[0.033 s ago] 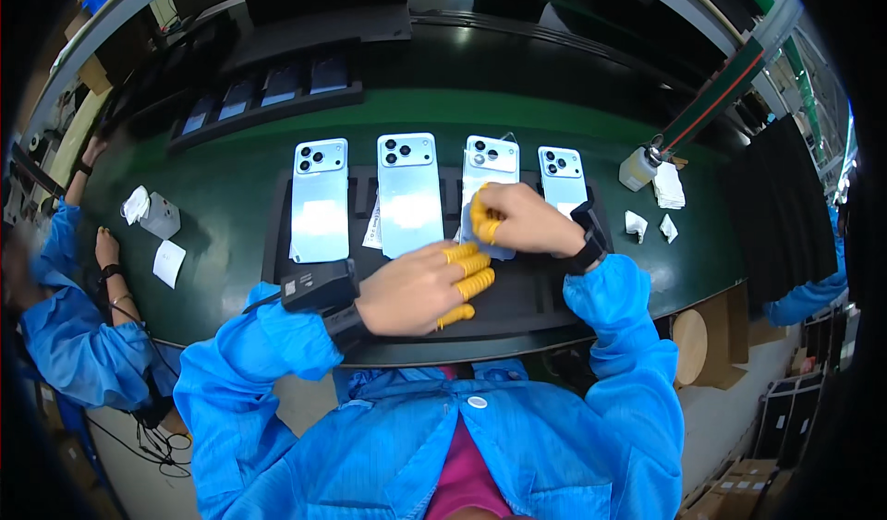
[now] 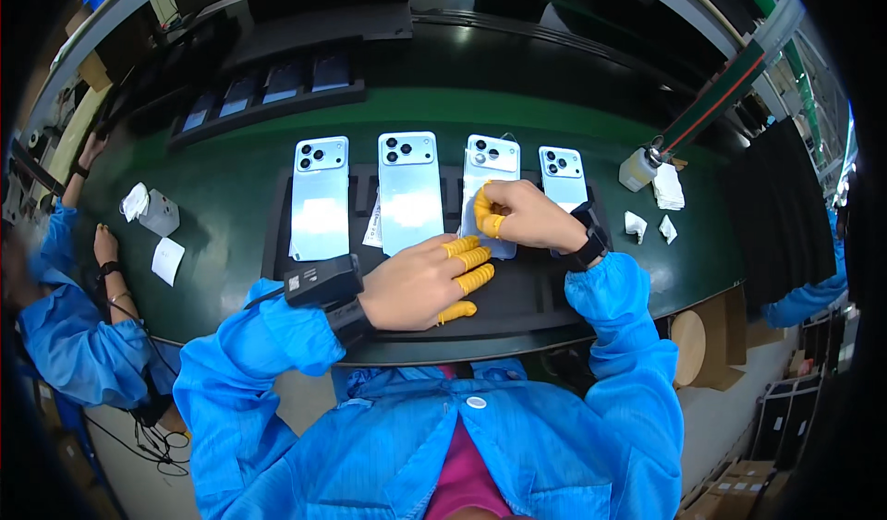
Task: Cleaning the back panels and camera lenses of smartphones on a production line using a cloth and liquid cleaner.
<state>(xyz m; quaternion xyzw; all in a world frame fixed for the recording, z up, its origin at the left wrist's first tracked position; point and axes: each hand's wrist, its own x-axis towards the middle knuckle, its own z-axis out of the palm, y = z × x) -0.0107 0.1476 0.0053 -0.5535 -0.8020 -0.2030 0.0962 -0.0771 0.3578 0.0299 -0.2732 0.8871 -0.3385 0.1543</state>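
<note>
Light blue phones lie in a row, camera side up, on a black tray (image 2: 517, 303). My right hand (image 2: 536, 215) is closed over the third phone (image 2: 494, 155) from the left, its yellow-covered fingers curled against the phone's back. Whatever those fingertips pinch is hidden. A thin clear loop (image 2: 510, 135) pokes out at that phone's top edge. My left hand (image 2: 411, 284) has its fingers spread, with ribbed yellow finger cots on them. Its upper fingertips are by that phone's lower edge, just below the second phone (image 2: 409, 187). The first phone (image 2: 321, 192) and the rightmost phone (image 2: 564, 180) lie untouched.
A dark tray (image 2: 268, 104) of several more phones sits at the back left. On the right are a bottle (image 2: 637, 169), stacked white cloths (image 2: 669, 187) and crumpled wipes (image 2: 635, 227). At left, near a co-worker's arm (image 2: 106, 256), stands another bottle (image 2: 161, 215).
My right hand has shifted slightly to the right over the third phone. The fingers of my left hand have edged up a little. The phones stay in place.
</note>
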